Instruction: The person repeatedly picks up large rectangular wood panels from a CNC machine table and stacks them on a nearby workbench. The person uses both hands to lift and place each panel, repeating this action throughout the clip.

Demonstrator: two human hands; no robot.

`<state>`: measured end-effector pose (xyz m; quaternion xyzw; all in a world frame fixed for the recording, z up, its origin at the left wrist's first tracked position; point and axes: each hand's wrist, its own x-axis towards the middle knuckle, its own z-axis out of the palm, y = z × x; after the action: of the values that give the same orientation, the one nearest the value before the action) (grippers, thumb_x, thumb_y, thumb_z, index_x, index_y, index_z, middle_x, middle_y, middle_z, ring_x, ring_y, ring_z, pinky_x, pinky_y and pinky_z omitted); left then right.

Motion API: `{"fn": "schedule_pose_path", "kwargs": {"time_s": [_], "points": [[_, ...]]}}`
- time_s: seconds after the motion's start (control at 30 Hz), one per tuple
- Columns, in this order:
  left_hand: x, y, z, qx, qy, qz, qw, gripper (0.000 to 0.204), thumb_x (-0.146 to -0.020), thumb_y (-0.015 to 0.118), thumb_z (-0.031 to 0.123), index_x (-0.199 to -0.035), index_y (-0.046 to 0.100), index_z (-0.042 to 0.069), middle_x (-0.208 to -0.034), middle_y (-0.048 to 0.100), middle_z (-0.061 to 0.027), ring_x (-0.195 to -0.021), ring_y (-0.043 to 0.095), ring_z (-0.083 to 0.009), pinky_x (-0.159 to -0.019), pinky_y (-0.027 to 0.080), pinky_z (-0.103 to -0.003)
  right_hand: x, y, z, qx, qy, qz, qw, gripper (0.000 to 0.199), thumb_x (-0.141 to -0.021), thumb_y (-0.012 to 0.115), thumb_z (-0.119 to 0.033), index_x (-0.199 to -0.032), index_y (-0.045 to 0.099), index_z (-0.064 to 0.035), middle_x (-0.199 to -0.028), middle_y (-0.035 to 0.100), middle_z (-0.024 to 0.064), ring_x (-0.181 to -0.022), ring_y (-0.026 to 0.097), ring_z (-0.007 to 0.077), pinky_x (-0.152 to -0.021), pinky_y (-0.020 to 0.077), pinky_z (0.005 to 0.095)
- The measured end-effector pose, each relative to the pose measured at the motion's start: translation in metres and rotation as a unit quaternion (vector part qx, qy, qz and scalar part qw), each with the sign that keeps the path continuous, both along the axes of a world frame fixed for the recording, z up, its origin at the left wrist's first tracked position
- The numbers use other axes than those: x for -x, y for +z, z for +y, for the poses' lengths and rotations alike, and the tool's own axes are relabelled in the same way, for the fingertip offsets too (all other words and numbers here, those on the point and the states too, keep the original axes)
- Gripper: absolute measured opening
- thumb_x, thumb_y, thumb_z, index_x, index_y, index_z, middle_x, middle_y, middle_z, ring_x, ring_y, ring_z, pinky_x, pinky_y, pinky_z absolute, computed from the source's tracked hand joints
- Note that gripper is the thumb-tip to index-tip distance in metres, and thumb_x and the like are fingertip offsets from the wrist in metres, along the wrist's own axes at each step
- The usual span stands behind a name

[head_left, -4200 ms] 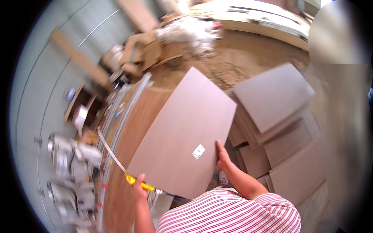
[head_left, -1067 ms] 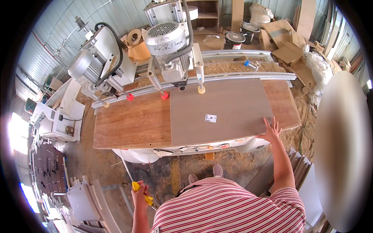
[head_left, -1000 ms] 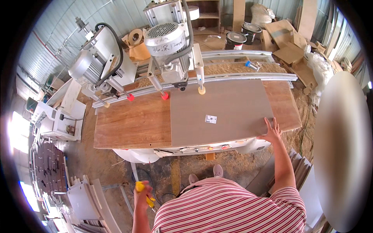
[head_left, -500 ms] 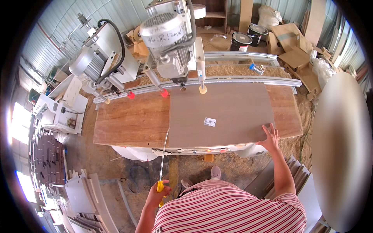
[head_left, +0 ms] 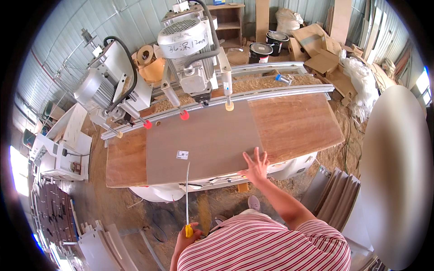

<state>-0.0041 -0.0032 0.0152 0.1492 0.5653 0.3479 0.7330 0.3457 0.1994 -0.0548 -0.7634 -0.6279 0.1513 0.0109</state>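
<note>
Right hand (head_left: 256, 166) spread flat on grey panel (head_left: 203, 140) atop sawdusty wooden workbench (head_left: 298, 128)

My head camera looks steeply down from above my striped shirt (head_left: 266, 246), which fills the lower middle of the frame. It faces forward over the wooden worktable (head_left: 298, 126) at centre, fairly near, with the drilling machine (head_left: 192, 49) at upper centre. Fisheye edges bend toward the rim.
</note>
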Motion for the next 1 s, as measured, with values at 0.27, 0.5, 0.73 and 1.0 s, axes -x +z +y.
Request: {"fn": "schedule_pose_path", "kwargs": {"time_s": [0.27,0.5,0.73,1.0], "points": [[0.068,-0.007,-0.030,-0.009,-0.032,0.119,0.992,0.036,-0.090,0.064,0.005,-0.124,0.053,0.001,-0.085,0.065,-0.0041,-0.073,0.062,-0.0109,-0.069,0.052,-0.025,0.108,-0.015,0.002,-0.063,-0.007,0.029,0.998,0.092,-0.062,0.081,-0.055,-0.143,0.041,-0.0354,-0.158,0.015,0.0162,-0.138,0.016,0.0521,-0.104,0.0284,0.0610],[0.101,0.007,-0.032,-0.001,-0.045,0.122,0.992,0.034,-0.091,0.063,0.005,-0.123,0.053,0.003,-0.084,0.064,-0.0035,-0.074,0.061,-0.0098,-0.069,0.051,-0.024,0.135,-0.006,0.002,-0.037,-0.011,0.015,0.999,0.094,-0.065,0.079,-0.057,-0.145,0.037,-0.0362,-0.158,0.014,0.0150,-0.139,0.016,0.0513,-0.104,0.0281,0.0583],[0.118,0.006,-0.024,-0.054,-0.146,0.199,0.968,0.032,-0.093,0.059,0.005,-0.123,0.052,0.002,-0.083,0.065,-0.0062,-0.069,0.060,-0.0107,-0.065,0.050,-0.025,0.139,0.000,0.001,-0.014,-0.003,-0.003,1.000,0.093,-0.066,0.077,-0.060,-0.146,0.034,-0.0370,-0.159,0.012,0.0147,-0.140,0.016,0.0515,-0.105,0.0291,0.0584],[0.122,-0.007,-0.026,-0.079,-0.120,0.140,0.980,0.034,-0.095,0.054,0.006,-0.128,0.049,0.001,-0.085,0.068,-0.0066,-0.066,0.057,-0.0095,-0.064,0.049,-0.024,0.141,-0.004,0.003,-0.007,0.004,-0.017,1.000,0.093,-0.067,0.075,-0.061,-0.147,0.033,-0.0370,-0.159,0.011,0.0152,-0.139,0.016,0.0529,-0.106,0.0300,0.0593]]}}
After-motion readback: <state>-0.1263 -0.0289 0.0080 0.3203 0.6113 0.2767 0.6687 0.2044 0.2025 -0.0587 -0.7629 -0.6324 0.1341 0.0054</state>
